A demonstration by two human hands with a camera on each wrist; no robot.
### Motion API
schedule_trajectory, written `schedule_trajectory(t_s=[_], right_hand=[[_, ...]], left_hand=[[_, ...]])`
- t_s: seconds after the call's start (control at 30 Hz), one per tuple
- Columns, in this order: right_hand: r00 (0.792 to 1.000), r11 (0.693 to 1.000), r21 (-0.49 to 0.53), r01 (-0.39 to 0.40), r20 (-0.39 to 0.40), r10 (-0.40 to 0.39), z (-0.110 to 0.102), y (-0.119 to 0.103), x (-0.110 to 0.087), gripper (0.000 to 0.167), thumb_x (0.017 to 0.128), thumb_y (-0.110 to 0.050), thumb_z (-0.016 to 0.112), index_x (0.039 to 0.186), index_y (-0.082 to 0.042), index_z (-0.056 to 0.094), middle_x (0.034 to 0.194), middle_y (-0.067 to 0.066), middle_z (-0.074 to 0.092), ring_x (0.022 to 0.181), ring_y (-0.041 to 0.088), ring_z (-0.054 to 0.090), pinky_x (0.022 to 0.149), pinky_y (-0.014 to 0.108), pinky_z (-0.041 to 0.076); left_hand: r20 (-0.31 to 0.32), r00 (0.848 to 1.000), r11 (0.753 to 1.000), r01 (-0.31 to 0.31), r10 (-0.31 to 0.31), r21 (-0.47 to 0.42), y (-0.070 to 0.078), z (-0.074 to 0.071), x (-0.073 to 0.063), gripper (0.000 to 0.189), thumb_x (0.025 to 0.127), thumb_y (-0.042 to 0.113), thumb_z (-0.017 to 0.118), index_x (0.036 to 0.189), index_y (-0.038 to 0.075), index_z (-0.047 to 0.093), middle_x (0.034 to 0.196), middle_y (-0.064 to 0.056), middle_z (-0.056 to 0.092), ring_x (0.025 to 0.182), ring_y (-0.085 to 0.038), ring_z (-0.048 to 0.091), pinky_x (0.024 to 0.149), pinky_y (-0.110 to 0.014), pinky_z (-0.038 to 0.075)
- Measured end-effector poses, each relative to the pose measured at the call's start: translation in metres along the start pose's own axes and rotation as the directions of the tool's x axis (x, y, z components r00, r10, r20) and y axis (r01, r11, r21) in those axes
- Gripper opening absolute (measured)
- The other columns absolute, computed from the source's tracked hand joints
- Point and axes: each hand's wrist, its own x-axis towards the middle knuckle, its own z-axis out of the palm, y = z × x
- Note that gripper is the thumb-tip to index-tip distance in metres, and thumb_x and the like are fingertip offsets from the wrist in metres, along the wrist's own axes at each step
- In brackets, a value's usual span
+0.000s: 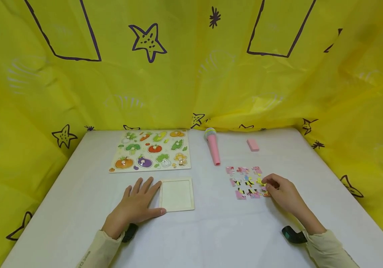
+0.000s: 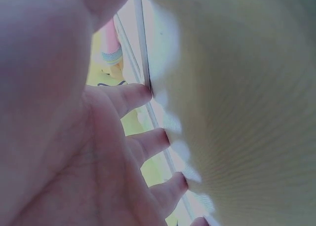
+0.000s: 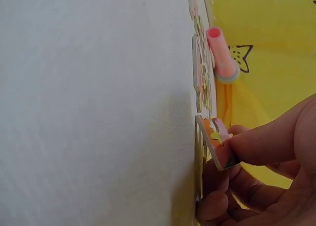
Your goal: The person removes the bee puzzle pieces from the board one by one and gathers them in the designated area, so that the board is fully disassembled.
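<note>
My left hand [image 1: 134,204] lies on the white table with fingers spread, its thumb and index fingertip at the left edge of a square wooden puzzle frame [image 1: 177,195]. In the left wrist view, fingertips [image 2: 159,137] rest on the tabletop. On the right, my right hand [image 1: 286,196] pinches a jigsaw puzzle piece [image 3: 217,142] between thumb and fingers; the piece is tilted, one edge near the table. Several pink and yellow jigsaw pieces [image 1: 243,170] are laid out in loose rows left of that hand.
A vegetable peg board [image 1: 151,168] lies behind the frame. Right of it are a pink toy microphone [image 1: 213,149] and a small pink block [image 1: 253,145]. A yellow patterned curtain [image 1: 184,82] surrounds the table's back and sides.
</note>
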Motion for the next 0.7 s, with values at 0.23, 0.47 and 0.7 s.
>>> schedule_trajectory(t_s=[0.23, 0.47, 0.7], right_hand=[[1.0, 1.0, -0.019, -0.01, 0.007, 0.01, 0.0027, 0.0029, -0.0011, 0.012, 0.102, 0.002, 0.062, 0.11, 0.0, 0.071, 0.101, 0.009, 0.07, 0.088, 0.025, 0.058, 0.076, 0.037, 0.049], [1.0, 1.0, -0.028, 0.007, -0.002, -0.007, 0.0036, 0.0039, -0.001, 0.011, 0.101, 0.004, 0.065, 0.109, 0.002, 0.071, 0.093, 0.006, 0.065, 0.082, 0.022, 0.053, 0.068, 0.031, 0.044], [0.997, 0.998, -0.044, 0.053, -0.049, -0.055, 0.0008, -0.0034, 0.0056, 0.016, 0.102, 0.003, 0.062, 0.115, 0.008, 0.07, 0.097, 0.014, 0.061, 0.083, 0.024, 0.053, 0.068, 0.034, 0.044]], left_hand=[[0.012, 1.0, 1.0, 0.016, -0.016, 0.002, 0.0009, -0.001, -0.0015, 0.097, 0.094, 0.059, 0.076, 0.166, 0.008, 0.038, 0.172, -0.025, 0.024, 0.156, -0.057, 0.015, 0.118, -0.079, 0.012], [0.015, 1.0, 1.0, 0.013, -0.013, 0.002, 0.0018, -0.0027, -0.002, 0.096, 0.094, 0.058, 0.076, 0.166, 0.008, 0.037, 0.172, -0.026, 0.024, 0.156, -0.057, 0.014, 0.118, -0.079, 0.012], [0.014, 1.0, 1.0, 0.017, -0.018, 0.007, 0.0018, -0.0024, 0.0019, 0.097, 0.094, 0.058, 0.076, 0.167, 0.008, 0.036, 0.173, -0.025, 0.023, 0.157, -0.057, 0.013, 0.118, -0.079, 0.011]])
